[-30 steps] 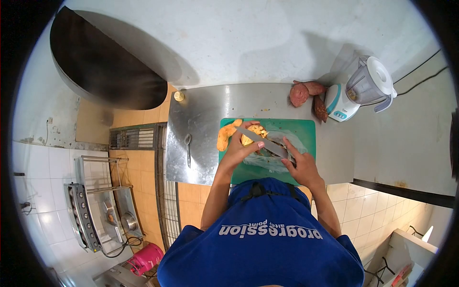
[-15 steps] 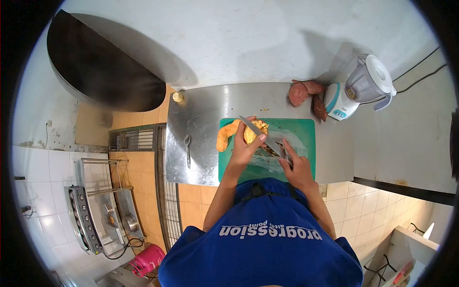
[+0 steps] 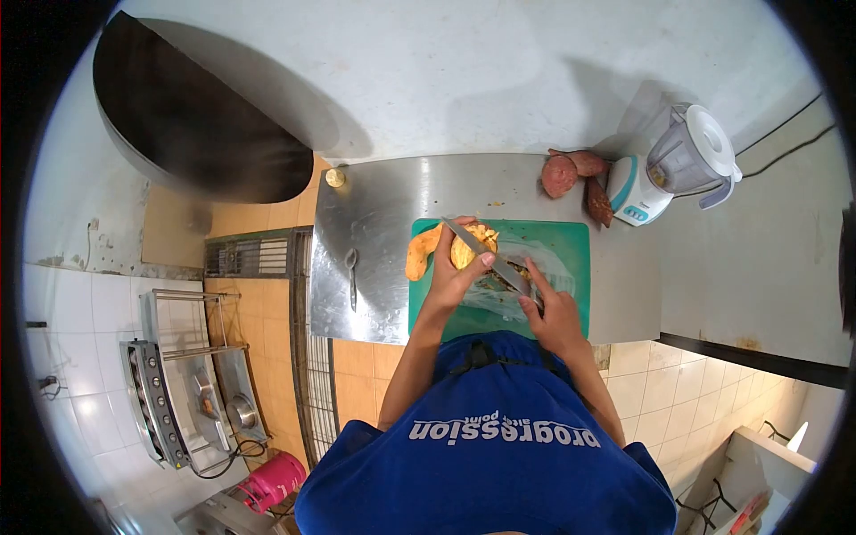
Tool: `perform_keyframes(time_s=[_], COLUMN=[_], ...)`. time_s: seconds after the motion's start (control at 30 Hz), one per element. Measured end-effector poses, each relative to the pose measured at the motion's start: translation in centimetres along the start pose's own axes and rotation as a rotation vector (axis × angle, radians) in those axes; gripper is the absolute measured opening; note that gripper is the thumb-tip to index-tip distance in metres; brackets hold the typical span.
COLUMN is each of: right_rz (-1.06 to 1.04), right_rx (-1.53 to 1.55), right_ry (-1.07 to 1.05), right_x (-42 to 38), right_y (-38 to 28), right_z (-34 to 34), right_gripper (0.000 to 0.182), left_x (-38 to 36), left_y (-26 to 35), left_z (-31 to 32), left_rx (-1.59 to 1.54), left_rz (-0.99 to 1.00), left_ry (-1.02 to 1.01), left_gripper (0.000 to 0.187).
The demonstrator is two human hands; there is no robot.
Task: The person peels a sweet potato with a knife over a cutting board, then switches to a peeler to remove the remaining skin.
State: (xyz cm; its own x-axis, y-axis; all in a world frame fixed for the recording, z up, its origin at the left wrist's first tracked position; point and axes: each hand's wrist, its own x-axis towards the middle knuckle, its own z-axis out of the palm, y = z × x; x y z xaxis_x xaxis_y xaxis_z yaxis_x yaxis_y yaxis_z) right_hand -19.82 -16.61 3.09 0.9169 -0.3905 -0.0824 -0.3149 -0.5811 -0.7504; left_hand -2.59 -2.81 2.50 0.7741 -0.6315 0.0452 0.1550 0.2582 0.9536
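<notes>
My left hand (image 3: 453,274) is wrapped round a yellow-orange piece of produce (image 3: 463,256) above the green cutting board (image 3: 575,239). My right hand (image 3: 555,314) grips a knife (image 3: 506,270), its blade slanting up and left across the piece, with the tip near my left fingers. A peeled orange piece (image 3: 421,253) lies at the board's left edge, beside my left hand. Under the knife and my right hand, a clear plastic bag (image 3: 548,260) with dark scraps spreads on the board.
A spoon (image 3: 352,278) and a small yellow-topped item (image 3: 335,177) lie on the steel table (image 3: 383,205) at left. Reddish tubers (image 3: 560,175) and a blender (image 3: 637,192) stand at the back right. A dark round-edged object (image 3: 196,116) hangs upper left.
The knife blade and my left hand have shifted very slightly to the left. Both hands keep their hold, and the view has moved a little.
</notes>
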Motion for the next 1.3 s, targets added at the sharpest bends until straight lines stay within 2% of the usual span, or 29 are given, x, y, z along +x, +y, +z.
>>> perform_keyframes(time_s=[0.07,0.17,0.27,0.4,0.5,0.6,0.7,0.77,0.87,0.97,1.07,1.17,1.3], right_rz=[-0.01,-0.009,-0.007,-0.056,0.012,-0.043,-0.069,0.003,-0.021,-0.068,-0.078,-0.056,-0.065], right_rx=[0.012,0.022,0.043,0.049,0.051,0.006,-0.033,-0.153,-0.211,-0.192,-0.095,0.039,0.048], right_ry=[0.042,0.042,0.009,0.02,-0.073,-0.042,0.006,0.066,0.147,0.229,0.1,0.046,0.042], right_x=[0.0,0.2,0.2,0.3,0.4,0.5,0.8,0.8,0.5,0.4,0.3,0.4,0.3], right_y=[-0.4,-0.8,-0.6,0.0,-0.3,0.6,1.3,0.4,0.7,0.5,0.8,0.8,1.0], right_z=[0.1,-0.1,-0.7,-0.7,-1.3,-0.7,0.0,-0.2,0.5,1.0,0.6,0.4,0.3], right_gripper=[0.068,0.068,0.068,0.069,0.069,0.069,0.07,0.073,0.074,0.074,0.073,0.072,0.07], left_x=[-0.1,0.1,0.3,0.2,0.0,0.0,-0.1,-0.2,0.1,0.1,-0.1,0.1,0.0], left_y=[0.6,0.1,0.3,0.0,0.2,0.0,-0.2,-0.1,-1.1,0.0,0.5,0.2,0.5], left_z=[0.2,-0.3,-0.7,-0.9,-0.7,-0.5,-0.1,0.5,0.2,1.0,0.5,-0.1,-0.1], left_rx=[-0.007,0.068,0.134,0.077,0.076,0.078,0.073,0.151,0.185,0.111,0.034,0.072,0.01], left_rz=[-0.056,-0.013,0.037,-0.002,-0.041,-0.003,-0.048,-0.035,0.005,-0.023,-0.103,-0.065,-0.065], left_ry=[0.053,0.062,0.038,-0.015,-0.014,-0.012,0.019,0.098,0.105,0.139,0.092,0.029,0.018], left_gripper=[0.062,0.063,0.063,0.062,0.061,0.06,0.057,0.056,0.054,0.057,0.063,0.069,0.068])
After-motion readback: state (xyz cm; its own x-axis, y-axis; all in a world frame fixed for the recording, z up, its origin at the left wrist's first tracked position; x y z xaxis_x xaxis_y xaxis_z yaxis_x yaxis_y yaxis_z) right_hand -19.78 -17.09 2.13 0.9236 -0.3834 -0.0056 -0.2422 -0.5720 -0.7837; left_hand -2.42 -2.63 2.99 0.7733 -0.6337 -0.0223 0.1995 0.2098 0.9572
